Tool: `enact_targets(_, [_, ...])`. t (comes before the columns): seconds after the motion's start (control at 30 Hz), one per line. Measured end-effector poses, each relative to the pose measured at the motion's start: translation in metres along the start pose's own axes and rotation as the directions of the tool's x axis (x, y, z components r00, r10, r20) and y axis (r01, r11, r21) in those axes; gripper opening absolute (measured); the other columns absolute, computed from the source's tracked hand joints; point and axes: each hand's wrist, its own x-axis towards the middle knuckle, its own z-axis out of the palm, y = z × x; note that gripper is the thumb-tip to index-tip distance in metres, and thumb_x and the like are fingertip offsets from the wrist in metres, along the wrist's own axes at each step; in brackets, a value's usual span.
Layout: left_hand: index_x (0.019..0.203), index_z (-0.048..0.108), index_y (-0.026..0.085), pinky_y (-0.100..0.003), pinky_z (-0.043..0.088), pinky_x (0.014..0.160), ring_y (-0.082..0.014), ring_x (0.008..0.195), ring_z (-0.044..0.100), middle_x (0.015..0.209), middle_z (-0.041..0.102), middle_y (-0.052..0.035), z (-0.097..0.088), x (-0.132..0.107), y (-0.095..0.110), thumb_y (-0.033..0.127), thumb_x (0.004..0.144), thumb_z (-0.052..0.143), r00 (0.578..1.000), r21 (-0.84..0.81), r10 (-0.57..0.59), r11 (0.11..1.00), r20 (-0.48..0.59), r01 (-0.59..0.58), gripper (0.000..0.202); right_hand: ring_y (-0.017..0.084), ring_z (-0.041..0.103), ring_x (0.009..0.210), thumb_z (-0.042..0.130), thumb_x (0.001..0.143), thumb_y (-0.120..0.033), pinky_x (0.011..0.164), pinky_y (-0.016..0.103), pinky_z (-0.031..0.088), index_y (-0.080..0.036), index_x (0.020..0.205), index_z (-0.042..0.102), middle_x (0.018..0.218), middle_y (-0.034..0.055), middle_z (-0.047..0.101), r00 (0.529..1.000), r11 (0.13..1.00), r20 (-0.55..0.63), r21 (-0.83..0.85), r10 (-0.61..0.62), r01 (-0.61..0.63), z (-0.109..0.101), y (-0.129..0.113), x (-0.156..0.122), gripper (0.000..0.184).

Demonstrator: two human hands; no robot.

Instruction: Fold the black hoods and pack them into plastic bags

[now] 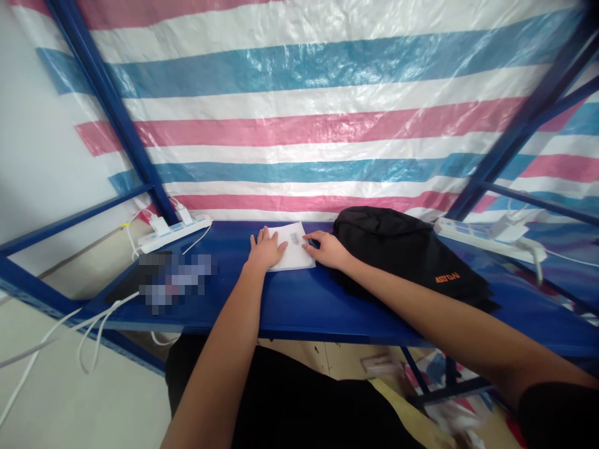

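Observation:
A white paper item [294, 251], like a small sheet or thin stack with a block of dark print near its upper right, lies flat on the blue tabletop. My left hand [266, 251] rests on its left side, palm down with the fingers spread. At the right edge is my right hand [325, 248], its fingers curved and the thumb apart from the index finger, the tips touching the paper's margin. Just beyond that hand lies a folded black cloth item [393, 243] with orange lettering.
White power strips with plugs stand at the left [175, 232] and right [486, 240] of the blue table [299, 312]. A dark flat item [126, 277], partly pixelated, lies at left. White cables [100, 318] hang over the front edge. Behind is a striped plastic sheet [299, 125] between blue posts.

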Motion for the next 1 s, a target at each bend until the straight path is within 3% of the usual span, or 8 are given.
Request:
enact_targets(0.13, [0.170,0.045,0.019,-0.066,0.016,0.136,-0.0433,0.171,0.019,0.187,0.008,-0.0173,-0.001,0.001,0.000,0.063,0.111,0.034,0.999,-0.059,-0.007,0.998,-0.052,0.004,0.075,0.036,0.066,0.143,0.057,0.109,-0.040,0.126,0.048,0.047,-0.012,0.149,0.071,0.153,0.0186,0.070,0.998,0.998,0.045,-0.047,-0.045,0.048,0.006,0.003,-0.001,0.050])
enact_targets(0.37, [0.171,0.044,0.019,-0.068,0.009,0.137,-0.0430,0.173,0.012,0.187,0.015,-0.0166,-0.002,0.000,0.001,0.065,0.110,0.033,1.000,-0.052,0.014,0.999,0.013,-0.013,0.077,0.040,0.057,0.152,0.055,0.109,-0.048,0.129,0.054,0.044,-0.014,0.164,0.056,0.160,0.0179,0.064,0.989,0.993,0.110,-0.059,-0.099,0.105,0.013,0.007,-0.003,0.065])
enact_targets(0.73, [0.167,0.048,0.022,-0.071,0.011,0.135,-0.0448,0.172,0.015,0.186,0.020,-0.0151,-0.002,0.003,0.002,0.065,0.109,0.034,1.000,-0.058,0.024,0.998,0.007,-0.024,0.074,0.041,0.043,0.163,0.049,0.110,-0.051,0.134,0.059,0.036,-0.012,0.165,0.052,0.167,0.0199,0.056,0.981,0.995,0.173,-0.039,-0.084,0.092,0.019,0.012,-0.002,0.067])
enact_targets(1.0, [0.165,0.052,0.022,-0.071,0.012,0.135,-0.0427,0.172,0.017,0.185,0.025,-0.0159,-0.001,0.003,0.002,0.062,0.110,0.037,0.999,-0.073,0.038,0.997,-0.009,-0.038,0.069,0.041,0.040,0.164,0.049,0.112,-0.051,0.135,0.063,0.033,-0.011,0.157,0.060,0.169,0.0228,0.052,0.977,0.990,0.173,-0.039,-0.128,0.137,0.020,0.010,-0.002,0.061])
